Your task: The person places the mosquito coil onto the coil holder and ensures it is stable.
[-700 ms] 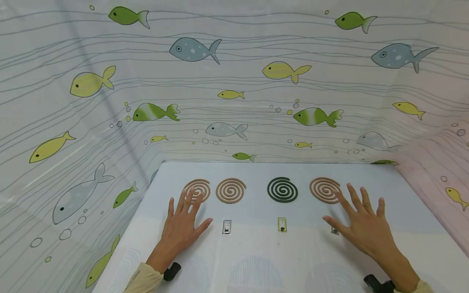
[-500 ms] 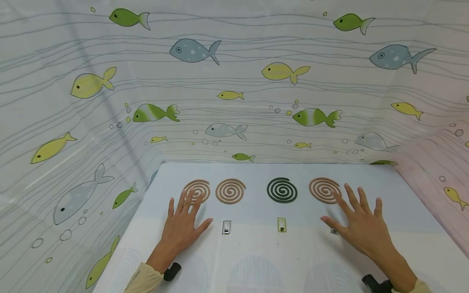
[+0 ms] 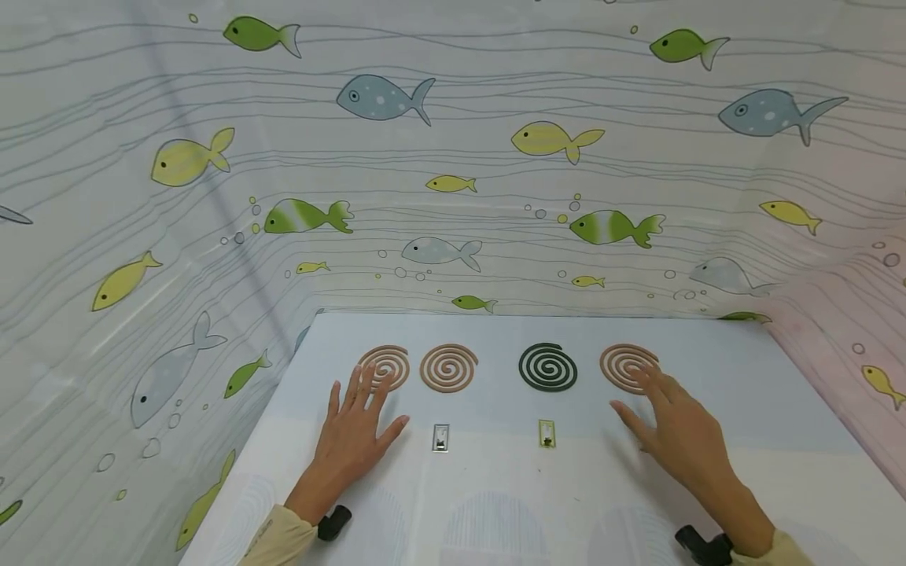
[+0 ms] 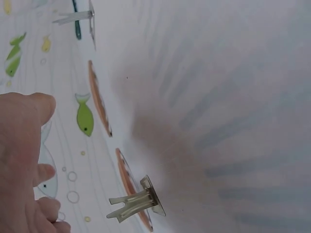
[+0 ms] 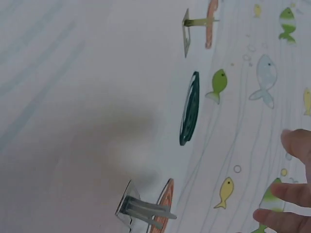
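In the head view, several flat spiral mosquito coils lie in a row. My left hand [image 3: 348,440] is open with fingers spread, its fingertips overlapping the leftmost brown coil [image 3: 396,358]. My right hand [image 3: 685,440] reaches toward the rightmost brown coil [image 3: 616,365]; its fingers are drawn together, covering part of it, thumb held apart. Another brown coil [image 3: 449,368] and a dark green coil [image 3: 548,367] lie between the hands. Nearer me sit a small silver metal coil stand [image 3: 440,438] and a yellow-green one [image 3: 546,434]. Another grey stand [image 5: 141,208] shows upright in the right wrist view.
The white table [image 3: 495,503] carries pale printed patterns. Behind and beside it rises a sheet [image 3: 396,173] printed with fish and wavy lines. Each wrist bears a small black camera [image 3: 334,523], close over the tabletop.
My right hand has moved left, its spread fingers closing together over the rightmost coil and now hiding the stand beneath it. The left hand stays nearly still. The head view has shifted slightly.
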`<action>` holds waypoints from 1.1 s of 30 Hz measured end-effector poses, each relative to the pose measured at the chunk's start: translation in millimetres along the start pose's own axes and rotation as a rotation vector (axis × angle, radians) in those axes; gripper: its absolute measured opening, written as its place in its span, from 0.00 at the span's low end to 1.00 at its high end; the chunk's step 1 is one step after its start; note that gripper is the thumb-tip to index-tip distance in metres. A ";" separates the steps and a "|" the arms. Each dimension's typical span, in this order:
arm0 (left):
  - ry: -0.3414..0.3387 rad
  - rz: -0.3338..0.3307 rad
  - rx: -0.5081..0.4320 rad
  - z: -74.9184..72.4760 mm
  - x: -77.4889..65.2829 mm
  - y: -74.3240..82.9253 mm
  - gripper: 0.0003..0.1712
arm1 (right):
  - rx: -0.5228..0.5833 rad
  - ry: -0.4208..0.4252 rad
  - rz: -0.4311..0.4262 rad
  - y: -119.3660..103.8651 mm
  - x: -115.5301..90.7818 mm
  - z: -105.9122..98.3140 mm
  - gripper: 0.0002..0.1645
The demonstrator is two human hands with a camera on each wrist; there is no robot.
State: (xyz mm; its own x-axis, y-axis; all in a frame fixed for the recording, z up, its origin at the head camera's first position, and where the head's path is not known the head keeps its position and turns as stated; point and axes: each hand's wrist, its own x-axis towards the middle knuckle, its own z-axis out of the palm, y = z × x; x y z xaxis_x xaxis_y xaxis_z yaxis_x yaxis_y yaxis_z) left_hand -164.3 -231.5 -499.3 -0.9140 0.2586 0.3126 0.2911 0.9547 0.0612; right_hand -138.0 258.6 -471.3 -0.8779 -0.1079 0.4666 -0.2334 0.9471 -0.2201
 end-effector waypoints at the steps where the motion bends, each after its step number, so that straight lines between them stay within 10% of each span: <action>1: 0.009 0.003 -0.011 0.0 0.4 0.0 0.46 | 0.018 0.027 0.004 -2.8 0.8 0.0 0.41; 33: 0.167 -0.118 -0.486 -8.3 9.6 -8.4 0.15 | 0.425 -0.079 0.153 -72.6 29.9 24.0 0.13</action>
State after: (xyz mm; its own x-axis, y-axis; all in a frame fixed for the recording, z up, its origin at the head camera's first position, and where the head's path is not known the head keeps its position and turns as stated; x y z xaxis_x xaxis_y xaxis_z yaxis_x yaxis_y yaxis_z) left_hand -173.2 -238.3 -488.9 -0.9027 0.0886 0.4210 0.3225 0.7871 0.5258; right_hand -157.3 179.4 -462.0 -0.9411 -0.0147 0.3378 -0.2345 0.7481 -0.6208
